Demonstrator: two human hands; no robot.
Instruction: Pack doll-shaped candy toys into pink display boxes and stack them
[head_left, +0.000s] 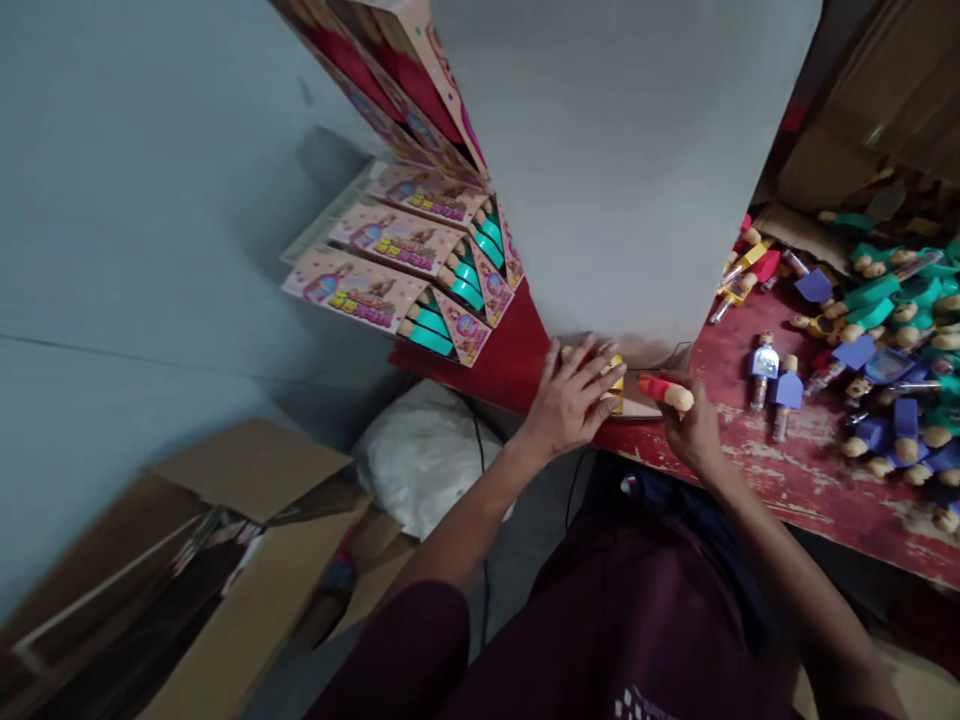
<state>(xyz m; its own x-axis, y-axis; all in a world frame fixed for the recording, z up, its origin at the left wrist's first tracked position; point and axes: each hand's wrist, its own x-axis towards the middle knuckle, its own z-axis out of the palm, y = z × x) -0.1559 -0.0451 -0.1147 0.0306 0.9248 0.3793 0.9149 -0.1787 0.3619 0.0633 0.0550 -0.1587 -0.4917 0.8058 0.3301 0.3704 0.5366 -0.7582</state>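
Observation:
My left hand (570, 395) lies with spread fingers over a yellow toy figure (616, 385), which is mostly hidden beneath it. My right hand (694, 430) grips a red toy figure with a rounded tan head (663, 392) just right of it. Below both figures, a flat pink carton (637, 396) lies on the worn red table (795, 480). Its contents are hidden. Several pink display boxes of teal toy figures (390, 270) stand stacked to the left of my hands.
A loose heap of teal, purple and yellow toy figures (892, 350) covers the right of the table. A grey board (622, 150) rises behind my hands. Below the table's edge on the left are a white sack (424, 455) and an open cardboard box (240, 540).

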